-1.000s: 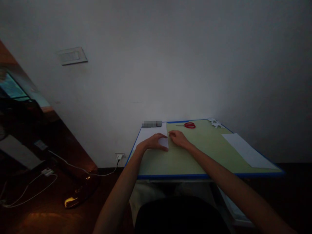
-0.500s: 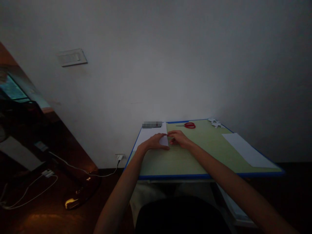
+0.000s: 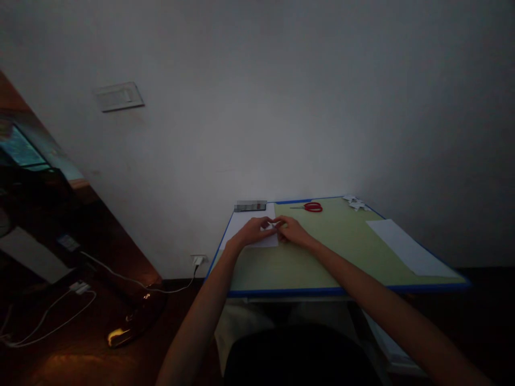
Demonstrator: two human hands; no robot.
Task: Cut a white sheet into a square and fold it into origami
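Observation:
Over the right edge of a white paper sheet (image 3: 231, 233), my two hands meet at the fingertips. Between them shows a small white piece of paper (image 3: 272, 226), its exact shape too small and dim to tell. My left hand (image 3: 254, 230) has thumb and index finger curved around its left side. From the right, my right hand (image 3: 293, 231) pinches the same piece, its other fingers curled under. Beyond the hands, a pair of scissors (image 3: 313, 207) with red handles lies on the green table top (image 3: 289, 271).
A blurred-out dark flat object (image 3: 250, 207) rests on the sheet's far end. Several white folded paper stars (image 3: 354, 202) lie at the back right corner. Another white sheet (image 3: 406, 246) is along the right edge. A wall (image 3: 281, 107) stands behind the table.
My left thumb has moved up from the table toward the index finger. The fingertips of both hands have drawn together, and the small white paper now shows between them.

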